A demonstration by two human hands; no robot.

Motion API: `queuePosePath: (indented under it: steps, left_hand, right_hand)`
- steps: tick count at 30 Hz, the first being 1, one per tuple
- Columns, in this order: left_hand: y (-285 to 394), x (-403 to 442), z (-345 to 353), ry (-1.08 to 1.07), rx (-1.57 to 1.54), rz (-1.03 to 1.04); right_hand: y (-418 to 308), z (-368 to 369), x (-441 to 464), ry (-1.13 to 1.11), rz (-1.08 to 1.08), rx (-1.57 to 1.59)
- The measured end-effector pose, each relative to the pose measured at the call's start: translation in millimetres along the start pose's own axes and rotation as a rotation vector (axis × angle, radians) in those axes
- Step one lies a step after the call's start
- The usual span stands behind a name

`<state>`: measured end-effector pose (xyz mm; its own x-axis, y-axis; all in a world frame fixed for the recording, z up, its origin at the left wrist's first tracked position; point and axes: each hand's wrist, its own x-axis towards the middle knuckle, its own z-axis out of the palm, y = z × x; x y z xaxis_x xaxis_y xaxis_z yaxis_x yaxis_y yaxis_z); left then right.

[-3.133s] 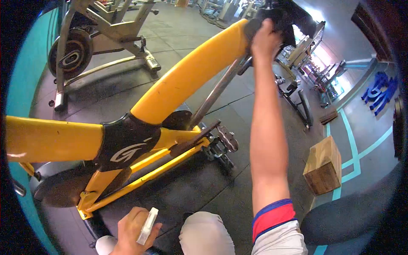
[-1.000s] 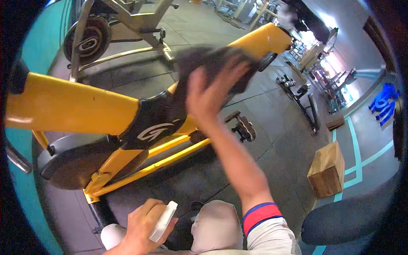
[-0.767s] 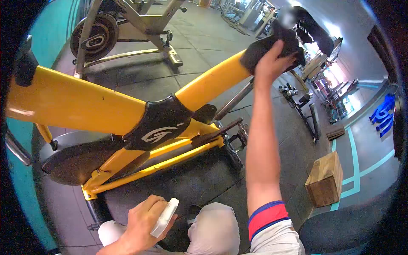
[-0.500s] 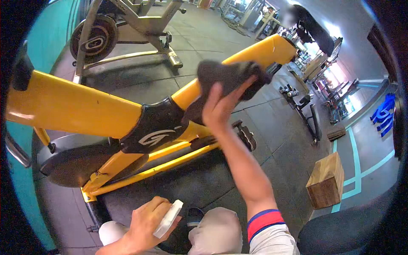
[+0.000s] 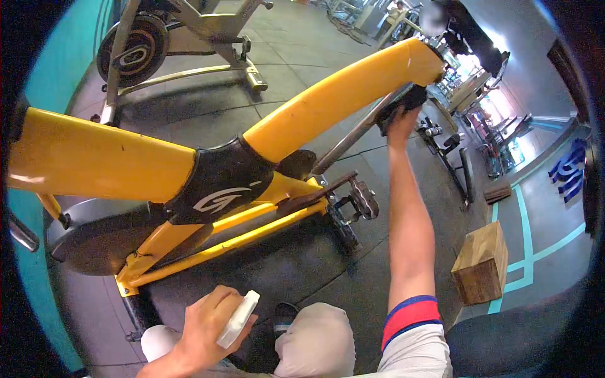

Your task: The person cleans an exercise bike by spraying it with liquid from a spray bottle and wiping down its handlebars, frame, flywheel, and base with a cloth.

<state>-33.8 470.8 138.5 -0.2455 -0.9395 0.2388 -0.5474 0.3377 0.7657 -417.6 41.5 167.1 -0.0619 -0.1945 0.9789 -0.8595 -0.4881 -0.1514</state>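
A yellow exercise bike frame (image 5: 340, 94) with a black middle joint bearing a white logo runs across the view. My right hand (image 5: 403, 126) reaches to the frame's upper right end, its fingers on a dark cloth (image 5: 411, 101) pressed beneath the yellow tube. Low in the view, my left hand (image 5: 211, 324) is wrapped round a white, partly clear object (image 5: 238, 320), over my knees. The bike's pedal (image 5: 363, 200) hangs below the tube, left of my right forearm.
A grey exercise bike (image 5: 214, 28) stands at the upper left by a teal wall. On the right are a wooden box (image 5: 480, 261) and a dark rounded pad (image 5: 504, 343). A person in black (image 5: 469, 38) is at the upper right, among gym machines.
My right hand has moved with the dark cloth from the middle of the yellow tube up and right to the underside of its far end. My left hand keeps the white object.
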Motion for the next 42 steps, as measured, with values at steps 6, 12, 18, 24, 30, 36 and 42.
queuePosePath:
  steps: [6,12,18,24,30,36,42]
  left_hand:
    - [-2.3,-3.8,4.2,-0.021,-0.001,-0.038]
    - [3.9,-9.8,0.9,0.062,-0.009,0.009]
    - [15.6,-19.7,-6.4,0.022,0.019,0.005]
    - [27.4,-24.5,-8.9,0.022,0.021,-0.008]
    - [26.0,-27.6,-1.0,-0.018,0.072,0.013]
    - [22.3,-33.1,1.9,-0.024,0.079,-0.071]
    - [20.7,-25.4,3.5,0.0,0.167,-0.112]
  right_hand:
    - [-9.9,-10.6,42.1,-0.089,0.016,0.04]
    - [-50.9,-63.8,35.7,-0.526,0.234,-0.264]
    - [-138.6,-78.8,90.6,-0.016,0.455,0.71]
    - [-237.2,-0.6,9.5,0.291,0.397,0.228]
    - [-335.5,-44.9,-207.8,-0.329,0.117,0.342]
    - [-282.9,-28.0,-68.9,-0.044,0.561,0.712]
    - [-308.8,-24.6,-171.6,-0.204,0.308,0.446]
